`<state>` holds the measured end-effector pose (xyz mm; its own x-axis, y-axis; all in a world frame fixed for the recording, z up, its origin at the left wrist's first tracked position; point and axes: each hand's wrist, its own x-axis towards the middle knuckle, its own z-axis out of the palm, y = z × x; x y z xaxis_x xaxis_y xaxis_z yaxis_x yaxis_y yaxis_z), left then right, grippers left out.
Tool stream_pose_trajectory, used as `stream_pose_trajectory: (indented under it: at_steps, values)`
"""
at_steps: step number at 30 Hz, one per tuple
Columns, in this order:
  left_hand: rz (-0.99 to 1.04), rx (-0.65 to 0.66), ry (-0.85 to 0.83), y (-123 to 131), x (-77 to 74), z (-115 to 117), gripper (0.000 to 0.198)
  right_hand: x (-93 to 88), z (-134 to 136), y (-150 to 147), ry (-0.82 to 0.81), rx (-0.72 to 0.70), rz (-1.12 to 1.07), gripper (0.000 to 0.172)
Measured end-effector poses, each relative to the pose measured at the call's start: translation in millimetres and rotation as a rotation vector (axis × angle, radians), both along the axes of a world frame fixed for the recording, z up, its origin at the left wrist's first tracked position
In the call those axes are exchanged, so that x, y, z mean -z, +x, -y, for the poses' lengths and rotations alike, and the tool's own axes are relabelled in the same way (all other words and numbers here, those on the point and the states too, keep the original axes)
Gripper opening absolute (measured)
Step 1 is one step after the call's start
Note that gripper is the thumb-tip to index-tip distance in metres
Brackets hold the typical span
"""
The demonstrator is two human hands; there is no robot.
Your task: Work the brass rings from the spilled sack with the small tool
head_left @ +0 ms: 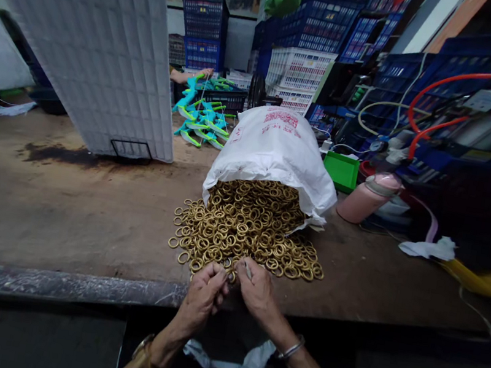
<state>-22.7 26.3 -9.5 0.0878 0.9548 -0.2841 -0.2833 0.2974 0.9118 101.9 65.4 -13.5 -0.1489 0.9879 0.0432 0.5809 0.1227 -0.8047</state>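
Brass-coloured rings (pixel 242 230) spill in a heap from the mouth of a white woven sack (pixel 274 148) lying on its side. My left hand (pixel 204 295) is closed at the front edge of the heap, its thumb and fingers pinching at a ring (pixel 231 277). Just beside it, my right hand (pixel 257 288) is also closed, fingertips turned toward the left hand. A small greyish piece shows at its thumb and forefinger; I cannot make out what it is. The two hands are close together, slightly apart at the fingertips.
A tall white ribbed panel (pixel 108 50) stands on the wooden table (pixel 82 214) at left. Turquoise and green plastic pieces (pixel 205 112) lie behind, near another person's hand (pixel 205 72). Right of the sack are a green tray (pixel 341 171) and pink bottle (pixel 367 197). Crates (pixel 298 68) stack behind.
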Motion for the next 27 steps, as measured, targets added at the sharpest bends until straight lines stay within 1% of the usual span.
stream_pose_trajectory:
  at_steps: [2, 4, 9, 11, 13, 16, 18, 20, 23, 27]
  values:
    - [-0.022, -0.012, -0.006, 0, -2.5, 0, 0.033, -0.1, 4, 2, 0.068, -0.077, 0.145, 0.017]
    - [-0.038, -0.015, -0.008, 1, -4.0, 0, 0.034, -1.1, 9, 3, 0.096, -0.147, 0.267, 0.013]
    - [-0.090, -0.016, 0.075, 1, 0.5, 1, 0.034, -7.4, 15, 0, 0.077, -0.207, 0.460, 0.023]
    - [-0.108, -0.030, 0.116, 1, 2.0, 4, 0.033, -8.4, 13, 1, 0.069, -0.227, 0.504, 0.023]
    - [-0.115, -0.028, 0.144, 0, 0.0, 7, 0.032, -6.5, 10, 4, 0.062, -0.218, 0.539, 0.022]
    - [-0.089, 0.017, 0.148, 0, -8.1, 13, 0.031, -0.1, 5, 9, 0.062, -0.166, 0.530, 0.017]
    - [-0.043, 0.043, 0.124, -1, -13.2, 14, 0.031, 2.7, 4, 10, 0.069, -0.144, 0.456, 0.015]
    - [-0.005, 0.046, 0.092, -2, -15.3, 13, 0.032, 2.0, 7, 9, 0.085, -0.142, 0.364, 0.017]
    - [-0.001, 0.033, 0.066, -2, -12.1, 10, 0.031, -4.1, 14, 3, 0.135, -0.186, 0.295, 0.021]
    - [-0.018, 0.003, 0.104, -2, -4.8, 9, 0.030, -9.0, 21, -3, 0.188, -0.236, 0.385, 0.025]
